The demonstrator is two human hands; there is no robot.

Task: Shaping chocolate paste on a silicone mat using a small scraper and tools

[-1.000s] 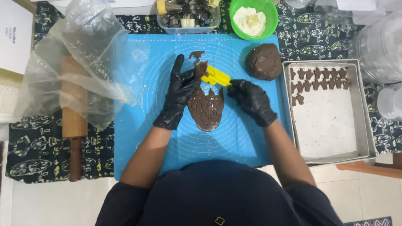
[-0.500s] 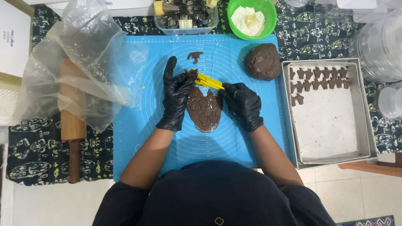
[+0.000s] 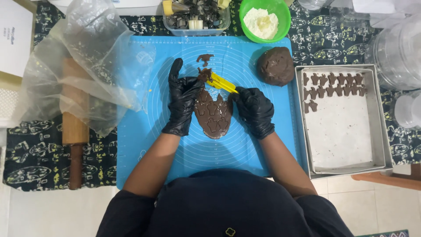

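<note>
Dough sheet (image 3: 213,115), rolled flat with cut shapes, lies mid blue mat (image 3: 140,145). Left hand (image 3: 183,102) presses flat beside it, fingers spread, holding nothing. Right hand (image 3: 254,109) fingers pinch yellow tool (image 3: 222,82) over sheet's far edge. Dough ball (image 3: 275,66) beyond.

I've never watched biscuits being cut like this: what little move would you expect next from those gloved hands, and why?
Probably the right hand slides the yellow tool under a loosened bit of the rolled dough and lifts it away. Shapes are already stamped in the sheet, the left hand steadies its edge, and the tray has room.
</note>
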